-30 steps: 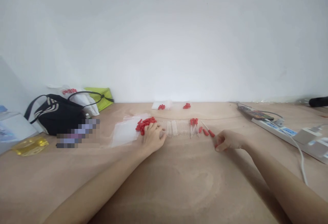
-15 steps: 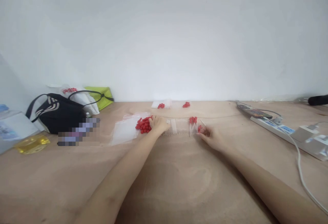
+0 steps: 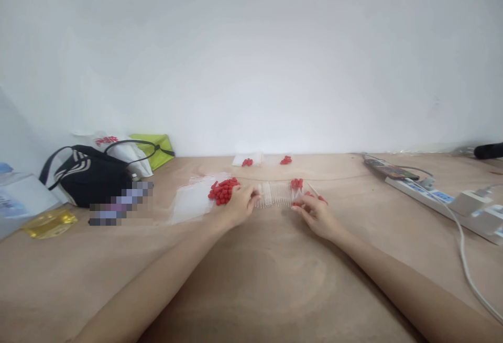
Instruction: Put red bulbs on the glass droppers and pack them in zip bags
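A loose pile of small red caps (image 3: 222,191) lies beside a row of thin, clear-white sticks (image 3: 277,195). My left hand (image 3: 240,206) is over the row's left end, right of the pile. Its thumb and fingers are pinched together; what they hold is too small to tell. At the row's right end lie red-topped sticks (image 3: 296,183). My right hand (image 3: 317,216) touches this end with closed fingertips, their contents hidden. A pale stick with a red end (image 3: 322,199) shows just behind its knuckles. Flat clear plastic bags (image 3: 192,199) lie left of the pile.
Toward the wall are two bags with red pieces (image 3: 247,162) (image 3: 286,160). A black bag (image 3: 92,175), a green box (image 3: 159,149) and a yellow packet (image 3: 49,222) stand left. On the right are a power strip (image 3: 440,207), a phone (image 3: 393,170) and a white cable (image 3: 463,259).
My left hand has drawn back from the red pile and moved right to the row's left end. My right hand has shifted slightly left, over the red-topped sticks.
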### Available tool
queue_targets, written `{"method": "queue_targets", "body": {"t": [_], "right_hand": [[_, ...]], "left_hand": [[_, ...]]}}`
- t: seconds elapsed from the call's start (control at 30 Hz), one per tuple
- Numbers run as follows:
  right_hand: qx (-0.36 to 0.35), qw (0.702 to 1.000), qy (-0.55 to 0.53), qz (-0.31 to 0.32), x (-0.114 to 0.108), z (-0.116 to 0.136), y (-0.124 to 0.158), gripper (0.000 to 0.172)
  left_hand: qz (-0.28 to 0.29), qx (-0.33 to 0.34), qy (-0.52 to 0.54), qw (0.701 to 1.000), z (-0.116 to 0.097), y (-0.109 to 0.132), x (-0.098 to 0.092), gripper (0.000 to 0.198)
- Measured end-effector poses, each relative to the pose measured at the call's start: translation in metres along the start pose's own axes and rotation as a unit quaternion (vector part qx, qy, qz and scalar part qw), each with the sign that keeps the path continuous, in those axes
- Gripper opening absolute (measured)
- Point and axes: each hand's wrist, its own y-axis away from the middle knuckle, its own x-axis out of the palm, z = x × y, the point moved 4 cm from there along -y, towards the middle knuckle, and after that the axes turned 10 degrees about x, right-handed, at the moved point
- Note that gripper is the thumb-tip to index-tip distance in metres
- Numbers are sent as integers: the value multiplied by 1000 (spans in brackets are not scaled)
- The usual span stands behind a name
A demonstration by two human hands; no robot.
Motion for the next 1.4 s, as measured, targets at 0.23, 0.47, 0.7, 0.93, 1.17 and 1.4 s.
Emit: {"method": "queue_targets", "body": {"t": [0.23,0.47,0.7,0.93,1.17,1.4], "right_hand": [[-51,997,-35,41,27,27,0,14],[-26,997,-61,45,26,24,6,13],[-32,995,-80,40,26,24,6,13],[-85,995,-44,26,25,26,10,17],[-119,993,10,25,25,27,13,20],[-167,979,109,46,27,29,17,17]], "left_hand": [[-127,189,118,967,-12,33,15,20],[-114,199,118,966,-13,31,19,21],[-107,200,111,968,-13,32,19,21],[-82,220,116,965,-14,33,25,25],[-56,242,102,963,-18,35,26,32],[-35,261,56,963,-24,38,24,31]]}}
